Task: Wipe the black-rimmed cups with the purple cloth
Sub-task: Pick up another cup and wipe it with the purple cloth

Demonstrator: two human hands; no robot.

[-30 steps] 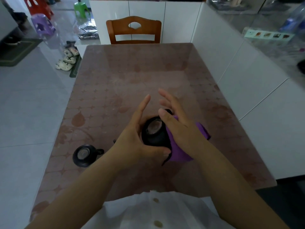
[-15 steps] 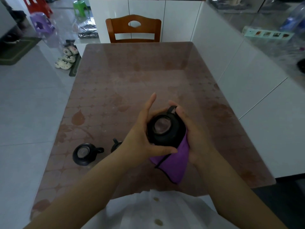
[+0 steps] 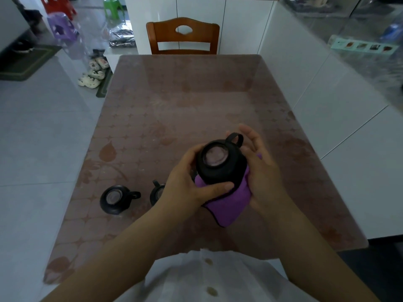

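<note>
1. At the near left of the table (image 3: 196, 101), one black-rimmed cup (image 3: 117, 199) stood upright, its handle pointing right.
2. Just to its right, a second cup (image 3: 157, 194) stood half hidden behind your left wrist.
3. Your left hand (image 3: 189, 182) gripped the held cup (image 3: 220, 164) above the table. Your fingers curled round its left side and your thumb lay across its near wall. Its mouth was tilted toward you, with the handle up and to the right.
4. The purple cloth (image 3: 229, 203) was bunched under that cup, one corner hanging down.
5. Your right hand (image 3: 263, 177) pressed the cloth against the cup's right side, fingers loosely extended beside the handle.
</note>
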